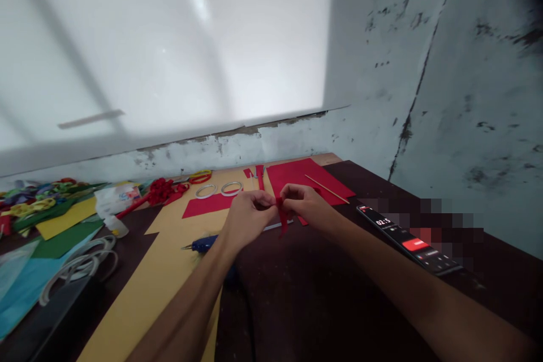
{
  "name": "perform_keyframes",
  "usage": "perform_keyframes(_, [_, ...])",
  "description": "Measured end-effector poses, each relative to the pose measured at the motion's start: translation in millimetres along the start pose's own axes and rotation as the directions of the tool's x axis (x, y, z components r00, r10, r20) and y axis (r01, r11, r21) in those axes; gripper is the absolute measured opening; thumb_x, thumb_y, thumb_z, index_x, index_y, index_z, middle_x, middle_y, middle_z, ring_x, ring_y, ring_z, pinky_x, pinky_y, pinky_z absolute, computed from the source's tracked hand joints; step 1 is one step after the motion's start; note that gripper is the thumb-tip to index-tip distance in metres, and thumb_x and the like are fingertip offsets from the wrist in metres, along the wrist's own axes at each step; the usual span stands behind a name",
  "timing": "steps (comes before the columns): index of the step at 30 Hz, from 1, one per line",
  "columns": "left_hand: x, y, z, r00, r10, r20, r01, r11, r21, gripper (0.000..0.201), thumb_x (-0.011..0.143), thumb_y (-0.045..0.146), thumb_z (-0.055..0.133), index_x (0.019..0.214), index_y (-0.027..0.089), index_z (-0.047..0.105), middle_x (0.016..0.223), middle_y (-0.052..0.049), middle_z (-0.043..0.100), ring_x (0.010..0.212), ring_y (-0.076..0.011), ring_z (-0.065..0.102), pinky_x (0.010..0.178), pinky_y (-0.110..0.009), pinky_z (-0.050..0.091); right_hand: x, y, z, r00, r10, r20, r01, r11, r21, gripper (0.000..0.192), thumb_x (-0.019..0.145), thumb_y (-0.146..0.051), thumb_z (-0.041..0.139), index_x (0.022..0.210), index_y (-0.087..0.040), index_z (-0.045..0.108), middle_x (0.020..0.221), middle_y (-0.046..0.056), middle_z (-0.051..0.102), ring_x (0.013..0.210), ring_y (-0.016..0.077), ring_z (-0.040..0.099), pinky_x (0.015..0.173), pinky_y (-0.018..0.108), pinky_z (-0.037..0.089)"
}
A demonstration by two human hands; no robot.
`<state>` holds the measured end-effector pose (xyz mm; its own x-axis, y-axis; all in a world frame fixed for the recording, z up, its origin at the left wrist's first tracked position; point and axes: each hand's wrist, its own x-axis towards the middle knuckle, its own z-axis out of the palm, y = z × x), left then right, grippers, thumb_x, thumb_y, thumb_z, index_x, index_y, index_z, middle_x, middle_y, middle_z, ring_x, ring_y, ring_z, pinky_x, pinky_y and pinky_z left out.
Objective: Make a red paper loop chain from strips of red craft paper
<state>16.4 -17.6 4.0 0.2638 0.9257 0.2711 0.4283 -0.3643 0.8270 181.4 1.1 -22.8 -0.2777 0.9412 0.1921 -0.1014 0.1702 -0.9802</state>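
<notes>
A thin strip of red ribbon point(283, 227) is pinched between the fingertips of my left hand point(250, 216) and my right hand point(309, 205), its loose end hanging down. Both hands are close together above the dark table, fingers curled. Behind them lies a red sheet point(292, 175) with a thin wooden stick point(326, 188) across it. Partly hidden by my left forearm is a blue glue gun point(203, 244), its metal tip pointing left. Another red piece point(203, 207) lies beyond my left hand, near two tape rolls point(206, 191).
Tan paper point(139, 288) covers the table's left-middle. Red-and-yellow-handled scissors point(200, 176) and a red ribbon flower point(161, 191) lie at the back. At left are coloured sheets point(63, 236), a grey cable point(85, 260) and a black box point(63, 317). A phone point(407, 240) lies right.
</notes>
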Motion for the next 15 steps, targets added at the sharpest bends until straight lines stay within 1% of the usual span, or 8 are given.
perform_keyframes(3, [1.1, -2.4, -0.1, 1.000, 0.013, -0.020, -0.013, 1.000, -0.015, 0.009, 0.072, 0.018, 0.059, 0.072, 0.015, 0.068, 0.069, -0.003, 0.070, 0.063, -0.0153, 0.062, 0.056, -0.024, 0.042, -0.4, -0.4, 0.1, 1.000, 0.011, 0.003, -0.011, 1.000, 0.002, 0.007, 0.064, -0.018, 0.060, 0.069, -0.019, 0.056, 0.060, -0.004, 0.056, 0.054, 0.0112, 0.049, 0.055, 0.026, 0.038])
perform_keyframes(7, [1.9, -3.5, -0.6, 0.999, -0.029, 0.014, 0.029, 0.999, -0.020, 0.010, 0.071, 0.018, 0.060, 0.074, 0.015, 0.069, 0.066, -0.002, 0.068, 0.060, -0.0145, 0.061, 0.054, -0.023, 0.041, -1.2, -1.0, -0.3, 1.000, -0.012, 0.001, 0.012, 1.000, -0.021, 0.007, 0.064, -0.017, 0.062, 0.069, -0.019, 0.057, 0.061, -0.004, 0.056, 0.056, 0.0107, 0.050, 0.056, 0.026, 0.038])
perform_keyframes(10, [1.4, -2.7, -0.5, 1.000, -0.017, 0.001, 0.017, 0.999, -0.042, 0.010, 0.072, 0.018, 0.060, 0.074, 0.015, 0.069, 0.067, -0.002, 0.069, 0.060, -0.0138, 0.060, 0.054, -0.023, 0.041, -1.3, -0.9, -0.7, 1.000, -0.001, 0.030, 0.002, 1.000, -0.030, 0.006, 0.065, -0.018, 0.061, 0.068, -0.019, 0.057, 0.062, -0.004, 0.056, 0.055, 0.0105, 0.049, 0.057, 0.026, 0.038])
perform_keyframes(13, [0.8, -2.6, -0.1, 1.000, -0.027, 0.009, 0.027, 0.998, -0.049, 0.010, 0.071, 0.017, 0.060, 0.074, 0.015, 0.069, 0.066, -0.002, 0.068, 0.058, -0.0132, 0.059, 0.053, -0.023, 0.040, -0.8, -0.2, -0.7, 1.000, -0.018, 0.014, 0.019, 0.999, -0.042, 0.008, 0.065, -0.019, 0.062, 0.069, -0.019, 0.056, 0.062, -0.004, 0.056, 0.056, 0.0112, 0.050, 0.057, 0.026, 0.038])
perform_keyframes(15, [0.8, -2.7, 0.1, 1.000, -0.030, -0.007, 0.029, 0.999, -0.036, 0.010, 0.071, 0.018, 0.061, 0.075, 0.015, 0.069, 0.067, -0.003, 0.069, 0.060, -0.0137, 0.060, 0.055, -0.023, 0.041, -0.3, 0.5, -0.7, 1.000, -0.022, 0.014, 0.023, 0.999, -0.049, 0.008, 0.065, -0.019, 0.062, 0.070, -0.019, 0.055, 0.062, -0.004, 0.055, 0.056, 0.0113, 0.050, 0.057, 0.026, 0.038])
